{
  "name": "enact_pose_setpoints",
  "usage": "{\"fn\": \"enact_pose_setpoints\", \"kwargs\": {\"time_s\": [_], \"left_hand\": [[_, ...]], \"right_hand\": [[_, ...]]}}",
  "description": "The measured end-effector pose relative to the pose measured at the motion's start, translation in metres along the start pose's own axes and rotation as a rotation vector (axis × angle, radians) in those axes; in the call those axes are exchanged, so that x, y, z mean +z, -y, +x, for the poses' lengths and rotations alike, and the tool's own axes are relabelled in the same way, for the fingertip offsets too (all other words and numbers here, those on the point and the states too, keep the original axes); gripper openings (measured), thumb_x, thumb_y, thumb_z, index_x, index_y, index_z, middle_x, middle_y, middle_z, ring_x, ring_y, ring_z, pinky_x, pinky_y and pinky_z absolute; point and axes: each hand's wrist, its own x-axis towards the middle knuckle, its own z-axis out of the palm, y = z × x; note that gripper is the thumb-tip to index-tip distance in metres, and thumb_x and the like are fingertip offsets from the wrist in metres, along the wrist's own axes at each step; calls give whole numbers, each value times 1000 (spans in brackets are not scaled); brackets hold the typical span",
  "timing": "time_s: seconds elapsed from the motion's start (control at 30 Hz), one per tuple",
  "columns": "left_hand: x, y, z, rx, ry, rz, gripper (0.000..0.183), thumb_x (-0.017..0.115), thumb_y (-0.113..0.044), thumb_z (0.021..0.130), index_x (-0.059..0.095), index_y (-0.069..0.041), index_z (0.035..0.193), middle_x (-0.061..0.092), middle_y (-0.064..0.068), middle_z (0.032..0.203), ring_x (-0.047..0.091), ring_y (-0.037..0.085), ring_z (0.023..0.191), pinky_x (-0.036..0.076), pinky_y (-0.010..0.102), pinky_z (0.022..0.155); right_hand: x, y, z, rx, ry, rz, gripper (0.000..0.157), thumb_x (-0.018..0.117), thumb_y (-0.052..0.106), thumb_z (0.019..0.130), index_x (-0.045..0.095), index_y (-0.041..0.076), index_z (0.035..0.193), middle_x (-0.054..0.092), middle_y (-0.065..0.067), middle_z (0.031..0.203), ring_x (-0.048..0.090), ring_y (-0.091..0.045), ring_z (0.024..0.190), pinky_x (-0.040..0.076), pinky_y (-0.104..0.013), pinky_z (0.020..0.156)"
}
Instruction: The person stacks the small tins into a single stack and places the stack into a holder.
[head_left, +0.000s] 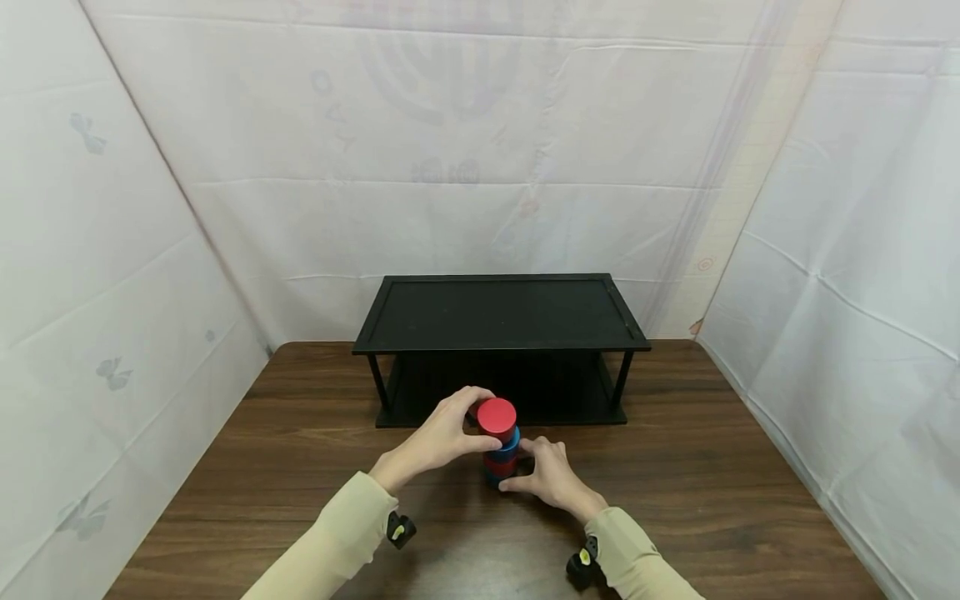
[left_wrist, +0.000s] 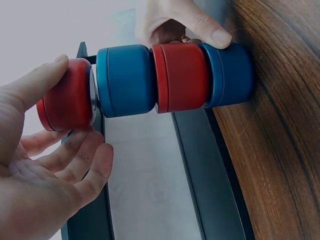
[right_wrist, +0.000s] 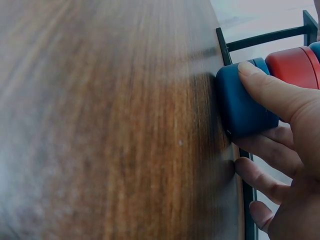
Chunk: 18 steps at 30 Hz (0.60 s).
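Small red and blue round canisters with lids stand in a column on the table, colours alternating. My left hand [head_left: 446,432] pinches the top red canister [left_wrist: 70,97] between thumb and fingers. That canister sits slightly askew, with a silvery rim showing at its underside, close over the upper blue canister [left_wrist: 127,80]. Below comes another red canister [left_wrist: 186,75]. Down at the table, my right hand [head_left: 553,479] holds the lowest blue canister [right_wrist: 242,102], thumb on one side and fingers on the other; its ring and little fingers stay off it.
Just behind the column stands a black two-level rack [head_left: 498,312], its lower shelf close to the hands. The brown wooden table [head_left: 300,483] reaches to white cloth walls [head_left: 465,150] at the back and both sides.
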Motion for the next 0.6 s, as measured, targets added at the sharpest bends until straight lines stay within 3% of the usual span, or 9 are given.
{"fn": "enact_pose_setpoints", "kwargs": {"time_s": [0.33, 0.6], "left_hand": [[3, -1, 1, -3, 11, -23, 56, 79, -26, 80, 52, -9, 127, 59, 5, 117, 56, 16, 103, 52, 44, 91], [6, -2, 1, -8, 11, -28, 56, 80, -25, 80, 53, -10, 126, 59, 5, 117, 57, 16, 104, 51, 46, 92]], "right_hand": [[0, 0, 0, 12, 2, -4, 46, 82, 38, 74, 68, 19, 113, 73, 3, 102, 48, -12, 86, 23, -35, 78], [0, 0, 0, 13, -6, -6, 47, 83, 38, 73, 68, 18, 112, 73, 3, 102, 48, -12, 86, 23, -34, 78]]}}
